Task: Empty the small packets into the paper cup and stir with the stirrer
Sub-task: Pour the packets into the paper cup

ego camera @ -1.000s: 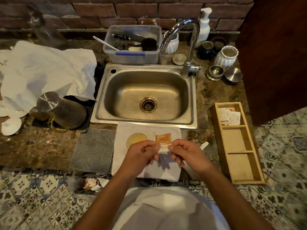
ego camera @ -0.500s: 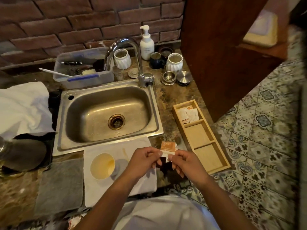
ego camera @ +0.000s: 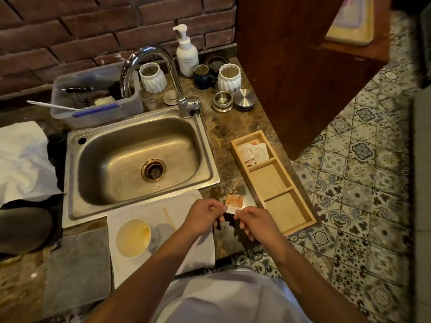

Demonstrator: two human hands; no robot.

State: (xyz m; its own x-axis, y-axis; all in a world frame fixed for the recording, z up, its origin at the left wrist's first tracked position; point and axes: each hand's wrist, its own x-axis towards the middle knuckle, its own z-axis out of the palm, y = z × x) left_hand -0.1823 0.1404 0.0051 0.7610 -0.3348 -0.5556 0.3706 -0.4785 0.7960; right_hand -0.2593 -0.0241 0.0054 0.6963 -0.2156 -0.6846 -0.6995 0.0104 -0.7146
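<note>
A small orange-and-white packet [ego camera: 234,202] is held above the counter's front edge, right of the white cloth. My left hand [ego camera: 205,215] pinches its near left edge and my right hand [ego camera: 250,217] pinches its near right edge. The paper cup [ego camera: 133,237] stands open on the white cloth [ego camera: 186,203] to the left of my hands, yellowish inside. A thin wooden stirrer [ego camera: 169,218] lies on the cloth between the cup and my left hand. More packets [ego camera: 255,153] lie in the far compartment of the wooden tray [ego camera: 300,180].
The steel sink [ego camera: 140,159] and its tap [ego camera: 172,73] lie behind the cloth. A grey mat [ego camera: 77,264] sits left of the cup. Cups, jars, a soap pump bottle [ego camera: 186,52] and a plastic tub [ego camera: 93,96] crowd the back. A wooden cabinet [ego camera: 291,54] stands at right.
The view has swung right and down, so cup and cloth now sit left of my hands. Both hands still pinch the packet, carried to the right of the cloth.
</note>
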